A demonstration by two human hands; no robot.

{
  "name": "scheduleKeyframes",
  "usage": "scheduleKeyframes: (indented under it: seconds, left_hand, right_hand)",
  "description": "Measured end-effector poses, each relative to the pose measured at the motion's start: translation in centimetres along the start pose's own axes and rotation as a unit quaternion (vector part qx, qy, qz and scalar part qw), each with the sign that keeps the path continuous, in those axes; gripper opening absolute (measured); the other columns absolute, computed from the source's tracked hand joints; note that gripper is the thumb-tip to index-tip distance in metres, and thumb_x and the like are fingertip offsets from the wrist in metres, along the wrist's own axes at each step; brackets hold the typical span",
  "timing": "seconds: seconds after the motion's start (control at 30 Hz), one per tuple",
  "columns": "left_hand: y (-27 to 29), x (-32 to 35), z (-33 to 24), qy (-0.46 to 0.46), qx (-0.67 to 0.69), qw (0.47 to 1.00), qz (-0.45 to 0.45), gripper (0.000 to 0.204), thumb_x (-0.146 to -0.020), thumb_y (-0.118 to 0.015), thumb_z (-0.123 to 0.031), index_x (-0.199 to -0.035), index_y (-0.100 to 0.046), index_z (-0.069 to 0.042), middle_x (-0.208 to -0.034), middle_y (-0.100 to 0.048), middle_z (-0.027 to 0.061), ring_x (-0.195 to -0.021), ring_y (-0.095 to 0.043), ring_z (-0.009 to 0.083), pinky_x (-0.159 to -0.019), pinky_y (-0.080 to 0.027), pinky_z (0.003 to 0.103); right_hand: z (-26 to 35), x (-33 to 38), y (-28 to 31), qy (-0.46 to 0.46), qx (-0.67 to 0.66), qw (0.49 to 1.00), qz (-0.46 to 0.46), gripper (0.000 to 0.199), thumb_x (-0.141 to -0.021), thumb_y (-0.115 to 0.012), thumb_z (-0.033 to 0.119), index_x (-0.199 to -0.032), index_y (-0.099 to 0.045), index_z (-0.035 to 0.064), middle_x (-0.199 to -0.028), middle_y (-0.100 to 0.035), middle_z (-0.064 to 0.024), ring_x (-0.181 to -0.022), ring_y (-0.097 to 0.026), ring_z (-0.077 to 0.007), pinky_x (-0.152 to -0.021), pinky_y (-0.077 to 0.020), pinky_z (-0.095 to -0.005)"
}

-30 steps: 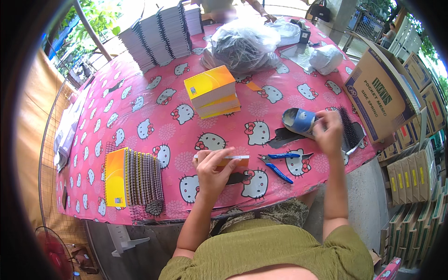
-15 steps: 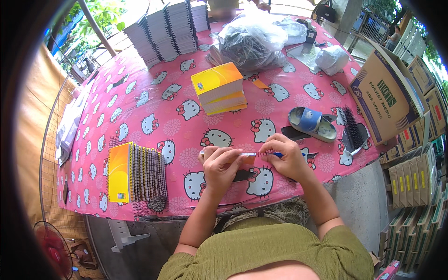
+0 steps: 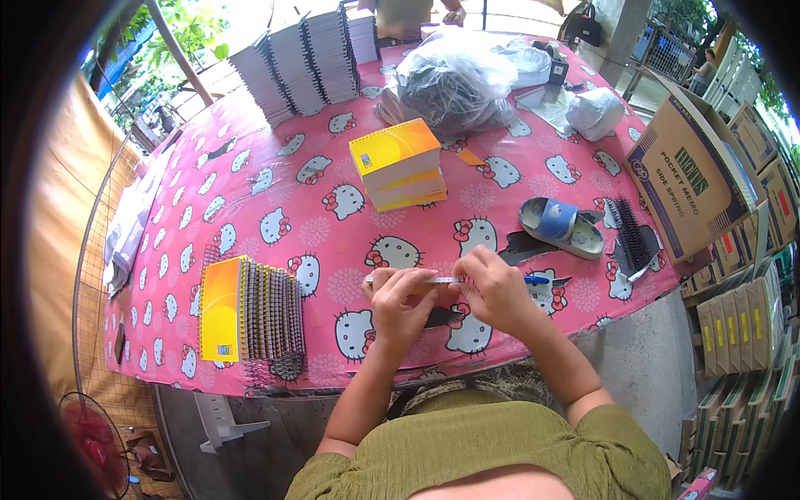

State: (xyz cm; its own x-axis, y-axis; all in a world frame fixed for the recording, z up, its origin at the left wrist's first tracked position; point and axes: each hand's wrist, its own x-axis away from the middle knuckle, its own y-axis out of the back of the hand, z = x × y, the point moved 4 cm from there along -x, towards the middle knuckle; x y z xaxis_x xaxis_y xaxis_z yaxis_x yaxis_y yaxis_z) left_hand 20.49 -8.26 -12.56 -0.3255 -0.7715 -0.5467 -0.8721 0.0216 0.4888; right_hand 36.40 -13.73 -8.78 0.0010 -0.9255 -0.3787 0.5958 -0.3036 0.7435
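Observation:
A small notebook (image 3: 442, 281) is held edge-up above the near middle of the table, its white page edge showing. My left hand (image 3: 400, 304) is closed around its left part, thumb and fingers on either side. At its right end, the fingers of my right hand (image 3: 497, 290) are pinched together on the binding edge. The spiral coil there is mostly hidden by the fingers. Beside my right hand a blue pen-like stick (image 3: 537, 281) shows; whether the hand holds it I cannot tell. A dark flat piece (image 3: 443, 317) lies below the notebook.
Spiral notebooks (image 3: 271, 308) stand stacked at left; yellow-covered pads (image 3: 400, 162) are piled ahead. A blue slipper (image 3: 562, 225) and black coils (image 3: 633, 233) lie at right. Farther off are tall book stacks (image 3: 292, 62), a plastic bag (image 3: 450, 75) and a carton (image 3: 692, 171). Another person's hand (image 3: 454, 15) shows.
My right hand has moved slightly left, its fingers closer against the notebook's end. The coil seen there before is now mostly covered, and the blue stick shows right of the hand.

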Motion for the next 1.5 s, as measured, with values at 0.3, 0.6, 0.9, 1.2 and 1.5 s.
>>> scheduleKeyframes:
  seconds: [0.3, 0.6, 0.9, 1.2, 1.5]
  left_hand:
    - [0.0, 0.2, -0.1, -0.004, -0.006, 1.000, -0.006, 0.022, -0.067, -0.079, -0.014, -0.088, -0.072, -0.015, -0.089, -0.070, -0.0014, -0.086, -0.057, 0.0163, -0.086, -0.031, 0.034]
    - [0.3, -0.1, -0.6, -0.006, 0.028, 0.999, -0.014, 0.019, -0.069, -0.079, -0.016, -0.087, -0.073, -0.013, -0.086, -0.071, -0.0001, -0.081, -0.059, 0.0163, -0.085, -0.033, 0.033]
    - [0.1, -0.2, -1.0, -0.015, -0.024, 1.000, -0.009, 0.023, -0.066, -0.079, -0.010, -0.088, -0.074, -0.013, -0.087, -0.071, -0.0014, -0.083, -0.055, 0.0154, -0.083, -0.035, 0.031]
    - [0.4, 0.6, 0.1, -0.022, -0.027, 0.999, 0.013, 0.022, -0.070, -0.078, -0.018, -0.090, -0.072, -0.017, -0.088, -0.070, -0.0045, -0.086, -0.057, 0.0156, -0.087, -0.031, 0.035]
    - [0.4, 0.1, -0.3, -0.057, -0.021, 0.998, -0.005, 0.028, -0.062, -0.085, -0.025, -0.082, -0.069, -0.014, -0.082, -0.065, 0.0008, -0.088, -0.059, 0.0210, -0.087, -0.036, 0.038]
  right_hand:
    - [0.0, 0.3, -0.6, -0.017, -0.003, 1.000, -0.012, 0.008, -0.080, -0.065, 0.008, -0.086, -0.061, 0.0065, -0.080, -0.056, -0.0104, -0.077, -0.060, -0.0309, -0.063, -0.0487, -0.0409]
    - [0.3, -0.2, -0.6, 0.073, 0.034, 0.996, -0.037, 0.012, -0.074, -0.067, 0.004, -0.085, -0.062, 0.0046, -0.079, -0.058, -0.0100, -0.074, -0.060, -0.0299, -0.064, -0.0499, -0.0393]
    - [-0.6, 0.0, -0.7, 0.021, -0.034, 0.999, -0.005, 0.017, -0.078, -0.071, 0.016, -0.086, -0.061, 0.0045, -0.086, -0.059, -0.0111, -0.083, -0.060, -0.0295, -0.071, -0.0490, -0.0404]
    - [-8.4, 1.4, 10.5, -0.193, 0.196, 0.949, -0.156, 0.055, -0.066, -0.082, 0.035, -0.103, -0.058, 0.0016, -0.096, -0.061, -0.0151, -0.096, -0.061, -0.0334, -0.081, -0.0491, -0.0425]
    - [-16.7, 2.7, 10.4, -0.203, 0.222, 0.952, -0.061, 0.035, -0.072, -0.076, 0.018, -0.097, -0.057, 0.0025, -0.087, -0.066, -0.0156, -0.072, -0.066, -0.0302, -0.066, -0.0541, -0.0405]
